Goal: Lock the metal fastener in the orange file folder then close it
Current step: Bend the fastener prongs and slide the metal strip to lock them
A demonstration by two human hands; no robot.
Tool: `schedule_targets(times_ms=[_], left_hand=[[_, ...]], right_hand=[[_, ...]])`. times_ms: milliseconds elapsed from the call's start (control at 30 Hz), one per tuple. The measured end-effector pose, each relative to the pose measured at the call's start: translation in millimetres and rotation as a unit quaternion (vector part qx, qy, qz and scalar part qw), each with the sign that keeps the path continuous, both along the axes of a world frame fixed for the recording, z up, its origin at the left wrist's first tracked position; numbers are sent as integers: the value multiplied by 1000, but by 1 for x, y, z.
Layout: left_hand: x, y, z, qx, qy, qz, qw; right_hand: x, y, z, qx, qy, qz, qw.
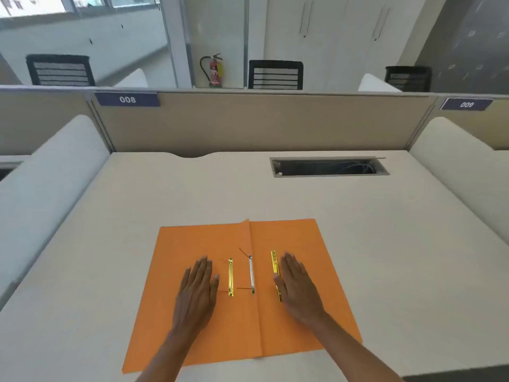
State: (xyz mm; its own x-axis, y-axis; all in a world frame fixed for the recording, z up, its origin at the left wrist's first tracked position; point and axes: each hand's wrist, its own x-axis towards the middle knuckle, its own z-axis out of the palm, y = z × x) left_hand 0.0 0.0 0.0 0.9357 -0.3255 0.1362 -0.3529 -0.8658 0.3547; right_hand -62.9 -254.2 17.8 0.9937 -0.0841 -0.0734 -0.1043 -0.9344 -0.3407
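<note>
Orange file folder (239,293) lies open on the surface (385,216). Left hand (197,288) and right hand (296,285) rest flat, grasping nothing. Metal fastener (251,274): thin, probably bendable; pinch its ends. Thin card covers likely flex.

Beige desk (385,244); open cable slot (329,167) at rear right. Partition (261,122) behind, label "008" (127,99). Fire extinguisher (215,70) and black chairs (275,75) beyond.

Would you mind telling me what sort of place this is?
Most likely an open-plan office: a desk walled by a cubicle partition, numbered labels such as 008, and mesh-backed office chairs at the stations beyond.
</note>
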Motion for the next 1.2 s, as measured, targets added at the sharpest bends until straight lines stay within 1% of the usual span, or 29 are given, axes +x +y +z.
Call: schedule_targets(times_ms=[133, 333, 567, 700, 767, 833, 900, 933, 1033, 1200], left_hand=[[-6, 3, -8, 6, 13, 19, 1000], [-8, 2, -13, 12, 14, 26, 999], [-9, 3, -15, -2, 18, 21, 1000], [-7, 3, -12, -28, 25, 20, 999], [-5, 0, -6, -39, 8, 15, 999], [-1, -7, 2, -64, -19, -18, 998], [2, -18, 8, -95, -35, -69, 993], [2, -23, 10, -108, -35, -93, 989], [3, -36, 10, -134, -30, -157, 978], [10, -39, 1, -132, -19, -221, 966]], right_hand=[[-8, 1, -13, 0, 17, -11, 1000], [-10, 2, -18, -21, -6, -14, 1000], [-11, 3, -22, -30, -12, -11, 999], [-10, 4, -16, -8, 0, -13, 1000], [-7, 4, -9, 19, 4, -29, 999], [-1, 4, -2, 5, -25, -50, 998], [8, 7, 7, -45, -58, -73, 995], [12, 11, 13, -59, -49, -84, 994], [20, 24, 26, -82, 17, -109, 991], [26, 42, 30, -78, 51, -143, 985]])
